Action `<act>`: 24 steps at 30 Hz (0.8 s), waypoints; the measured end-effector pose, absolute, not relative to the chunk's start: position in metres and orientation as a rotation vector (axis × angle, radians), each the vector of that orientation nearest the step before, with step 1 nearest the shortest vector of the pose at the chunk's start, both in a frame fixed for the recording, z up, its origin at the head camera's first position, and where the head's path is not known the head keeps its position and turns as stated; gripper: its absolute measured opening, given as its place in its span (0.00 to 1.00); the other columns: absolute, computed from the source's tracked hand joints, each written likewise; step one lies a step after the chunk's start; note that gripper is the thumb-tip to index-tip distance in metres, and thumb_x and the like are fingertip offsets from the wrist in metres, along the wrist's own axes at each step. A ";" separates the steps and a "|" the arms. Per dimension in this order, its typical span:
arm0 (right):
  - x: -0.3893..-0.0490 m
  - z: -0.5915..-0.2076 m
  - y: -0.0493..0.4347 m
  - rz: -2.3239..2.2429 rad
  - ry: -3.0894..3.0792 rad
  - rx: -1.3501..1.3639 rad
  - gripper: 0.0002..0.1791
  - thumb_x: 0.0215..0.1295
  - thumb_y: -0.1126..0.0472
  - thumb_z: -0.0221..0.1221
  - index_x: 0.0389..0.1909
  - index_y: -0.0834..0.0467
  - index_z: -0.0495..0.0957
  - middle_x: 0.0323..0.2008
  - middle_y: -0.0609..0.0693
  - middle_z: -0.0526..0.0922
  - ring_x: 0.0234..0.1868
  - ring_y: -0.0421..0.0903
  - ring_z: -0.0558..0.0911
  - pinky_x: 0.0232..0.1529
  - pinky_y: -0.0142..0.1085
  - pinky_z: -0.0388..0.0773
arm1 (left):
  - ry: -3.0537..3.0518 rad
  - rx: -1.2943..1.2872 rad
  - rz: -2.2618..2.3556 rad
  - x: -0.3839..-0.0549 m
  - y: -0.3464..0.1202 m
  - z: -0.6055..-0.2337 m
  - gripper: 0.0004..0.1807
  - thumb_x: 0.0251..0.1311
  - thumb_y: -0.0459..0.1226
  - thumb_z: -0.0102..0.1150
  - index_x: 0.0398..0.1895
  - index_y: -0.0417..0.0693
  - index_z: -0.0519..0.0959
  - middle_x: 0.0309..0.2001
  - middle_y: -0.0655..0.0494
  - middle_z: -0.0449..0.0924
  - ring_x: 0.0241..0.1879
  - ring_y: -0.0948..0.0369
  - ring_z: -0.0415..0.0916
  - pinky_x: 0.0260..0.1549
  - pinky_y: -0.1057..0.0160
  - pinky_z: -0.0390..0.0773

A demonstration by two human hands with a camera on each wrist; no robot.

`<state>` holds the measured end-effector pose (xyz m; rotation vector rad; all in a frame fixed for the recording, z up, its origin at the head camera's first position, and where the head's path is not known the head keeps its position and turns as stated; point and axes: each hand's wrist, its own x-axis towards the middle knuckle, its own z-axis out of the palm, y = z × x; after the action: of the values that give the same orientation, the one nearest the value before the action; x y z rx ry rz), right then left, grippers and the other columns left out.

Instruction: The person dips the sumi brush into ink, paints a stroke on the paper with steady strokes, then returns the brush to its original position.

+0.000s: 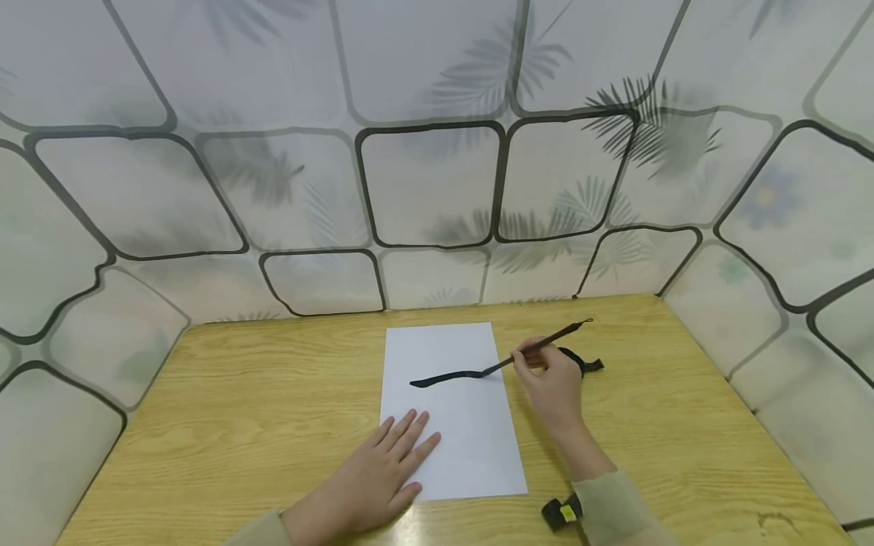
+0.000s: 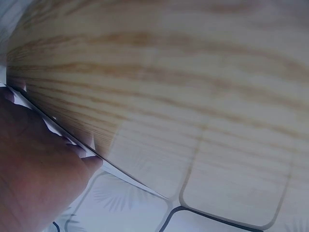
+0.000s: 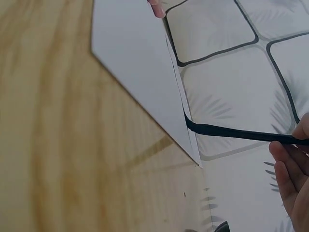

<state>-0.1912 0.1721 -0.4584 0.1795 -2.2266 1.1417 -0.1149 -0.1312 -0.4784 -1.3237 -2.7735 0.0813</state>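
Observation:
A sheet of white paper [image 1: 454, 447] lies on the wooden table, bearing one long black ink stroke [image 1: 444, 378] across its upper half. My right hand [image 1: 554, 383] pinches a dark writing brush [image 1: 546, 341] between thumb and fingers. The brush slants, its tip on the paper at the right end of the stroke and its looped end up to the right. In the right wrist view the bristles [image 3: 193, 126] bend against the sheet. My left hand [image 1: 375, 478] lies flat with spread fingers on the paper's lower left edge, also seen in the left wrist view as a hand [image 2: 38, 169] along the sheet.
Behind the right hand, a black round object with a short strap-like end [image 1: 592, 365] is partly hidden. A small black item with a yellow label [image 1: 561, 513] sits by the right sleeve. Patterned cloth walls [image 1: 437, 189] enclose the wooden table [image 1: 273, 394] at the back and sides.

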 end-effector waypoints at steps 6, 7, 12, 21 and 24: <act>-0.189 -0.459 0.176 1.151 -2.235 0.167 0.03 0.64 0.72 0.69 0.36 0.62 0.86 0.32 0.55 0.91 0.31 0.51 0.89 0.35 0.27 0.85 | -2.802 -1.322 0.085 -0.115 -0.131 -0.477 0.34 0.82 0.53 0.43 0.84 0.51 0.61 0.84 0.43 0.57 0.83 0.47 0.60 0.76 0.45 0.69; -0.189 -0.458 0.176 1.149 -2.240 0.165 0.03 0.64 0.71 0.69 0.37 0.62 0.86 0.32 0.55 0.91 0.31 0.50 0.90 0.35 0.26 0.85 | -2.805 -1.322 0.087 -0.115 -0.131 -0.477 0.34 0.82 0.53 0.43 0.84 0.51 0.60 0.84 0.43 0.57 0.83 0.47 0.59 0.76 0.45 0.69; -0.189 -0.458 0.179 1.142 -2.267 0.154 0.03 0.67 0.67 0.68 0.38 0.65 0.86 0.33 0.55 0.91 0.31 0.50 0.90 0.35 0.23 0.83 | -2.810 -1.320 0.089 -0.115 -0.131 -0.477 0.34 0.82 0.53 0.43 0.84 0.51 0.60 0.84 0.43 0.57 0.83 0.47 0.59 0.77 0.45 0.68; -0.188 -0.457 0.180 1.141 -2.275 0.140 0.02 0.66 0.69 0.68 0.37 0.64 0.86 0.32 0.55 0.91 0.31 0.51 0.90 0.35 0.24 0.83 | -2.788 -1.322 0.081 -0.117 -0.131 -0.479 0.34 0.81 0.52 0.44 0.84 0.51 0.61 0.84 0.43 0.58 0.82 0.46 0.60 0.76 0.44 0.69; -0.188 -0.458 0.180 1.137 -2.287 0.126 0.02 0.65 0.71 0.69 0.36 0.63 0.86 0.32 0.55 0.91 0.31 0.50 0.89 0.34 0.24 0.83 | -2.791 -1.324 0.078 -0.116 -0.131 -0.479 0.34 0.81 0.52 0.44 0.84 0.51 0.61 0.84 0.43 0.58 0.82 0.46 0.60 0.76 0.44 0.69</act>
<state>-0.1877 0.1798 -0.4580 0.1260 -2.2866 1.1368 -0.1162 -0.1312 -0.4788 -1.3240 -2.7906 0.0782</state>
